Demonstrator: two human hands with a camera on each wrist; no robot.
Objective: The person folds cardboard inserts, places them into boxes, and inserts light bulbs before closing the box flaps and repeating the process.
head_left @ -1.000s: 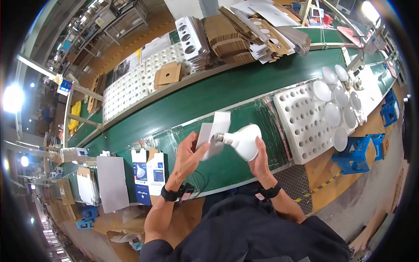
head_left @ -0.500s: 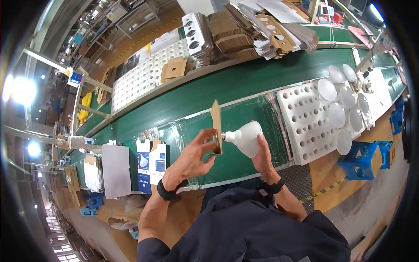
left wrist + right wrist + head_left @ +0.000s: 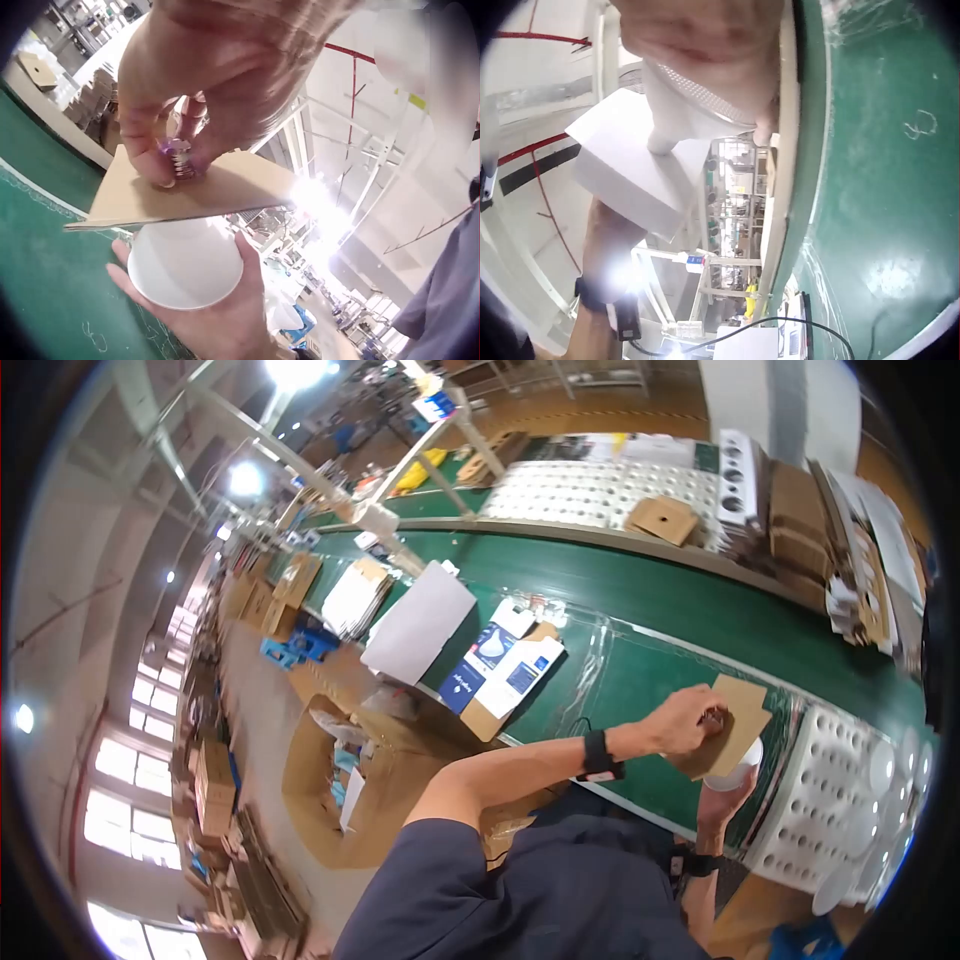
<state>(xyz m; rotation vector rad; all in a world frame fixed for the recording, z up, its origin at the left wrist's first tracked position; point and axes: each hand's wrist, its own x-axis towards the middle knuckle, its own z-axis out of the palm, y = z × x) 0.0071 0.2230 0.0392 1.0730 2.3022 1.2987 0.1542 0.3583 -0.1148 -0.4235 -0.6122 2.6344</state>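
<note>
Bulb [image 3: 186, 266]: white
Folded card [image 3: 740, 725]: brown one face, white the other
Tabletop [image 3: 645, 670]: green
Printed carton [image 3: 503, 668]: blue and white
Foam tray [image 3: 815, 805]: white, dotted with holes

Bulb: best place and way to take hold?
Probably the bulb's wide head, from the side away from the card: it flares broad there, where the right grip cups it; the screw base pokes through the card, pinched by the left grip.
</note>
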